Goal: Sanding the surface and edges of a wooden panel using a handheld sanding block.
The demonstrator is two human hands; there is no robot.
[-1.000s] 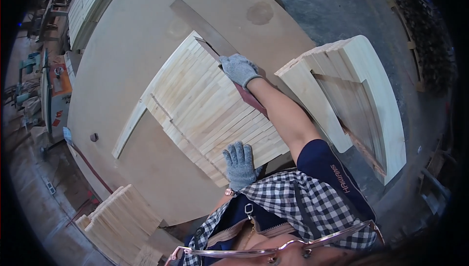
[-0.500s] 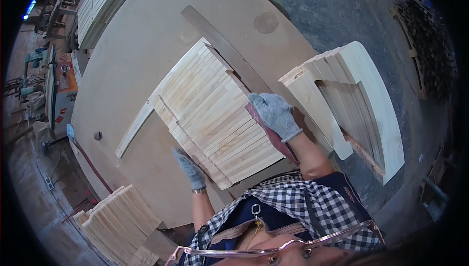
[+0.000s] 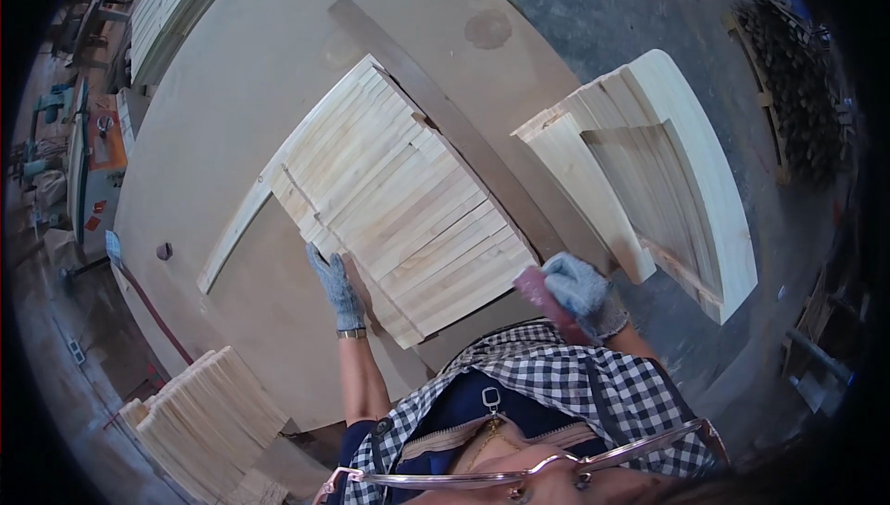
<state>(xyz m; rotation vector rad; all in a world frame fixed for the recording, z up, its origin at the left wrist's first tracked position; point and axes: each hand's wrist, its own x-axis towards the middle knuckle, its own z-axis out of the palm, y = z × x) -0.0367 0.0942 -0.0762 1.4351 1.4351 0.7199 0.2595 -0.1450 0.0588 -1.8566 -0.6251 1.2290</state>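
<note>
A row of pale, slightly curved wooden pieces (image 3: 399,208) lies packed side by side on the table, one longer piece (image 3: 234,236) reaching out at its far left. My left hand (image 3: 336,292), in a grey knit glove, rests against the row's left ends with fingers stretched out. My gloved right hand (image 3: 581,292) is closed round a strip of dull red sandpaper (image 3: 534,288), just off the row's near right corner. Its fingers are partly blurred. Along the row's right side lies a long brown wooden bar (image 3: 436,106).
A stack of curved pale boards (image 3: 718,217) stands at the table's right edge. Another wood stack (image 3: 209,412) sits at the lower left, with more timber (image 3: 171,9) at the far left. A small dark block (image 3: 164,251) lies on the brown tabletop (image 3: 222,115).
My right hand has drawn the sandpaper back toward me and to the right, off the wood's right side. My left hand has slid farther up along the row's left ends.
</note>
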